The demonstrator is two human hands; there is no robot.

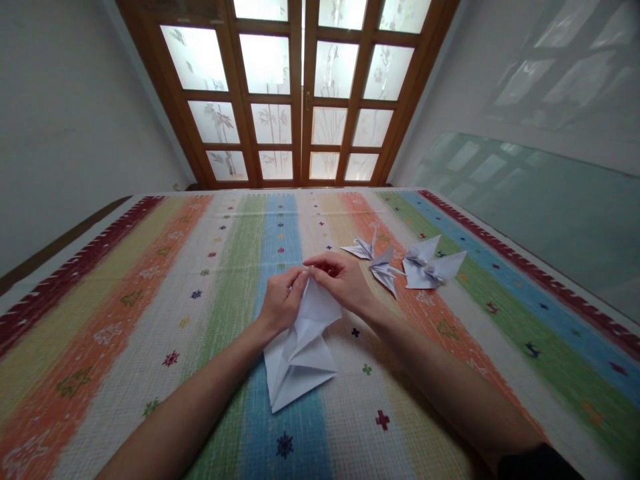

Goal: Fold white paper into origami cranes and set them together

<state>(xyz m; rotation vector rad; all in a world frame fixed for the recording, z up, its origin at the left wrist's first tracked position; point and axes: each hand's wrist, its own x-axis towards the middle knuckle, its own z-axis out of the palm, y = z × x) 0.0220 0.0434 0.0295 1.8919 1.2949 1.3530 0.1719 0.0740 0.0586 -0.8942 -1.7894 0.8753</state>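
Head view: a cloth-covered worktop (223,320) with bands of red, yellow, orange, white, green and blue runs away from the person. Beyond its far edge stand brown wooden doors (296,127) with frosted panes, some bearing plant designs. A pale green panel (540,207) is at the right, beside the worktop. Both bare forearms reach in from the near side, a dark sleeve (540,463) showing on the right one.

Between the hands is a folded white paper (313,310), above the blue and white bands, its near flaps partly spread. The left hand (284,297) and the right hand (343,277) meet at its far tip, and the grip of each is a fingertip pinch on that tip.

Just beyond the right hand, toward the right, lie smaller folded pieces: a wide, winged one (430,270) and two narrower, pointed ones (364,249) close together.
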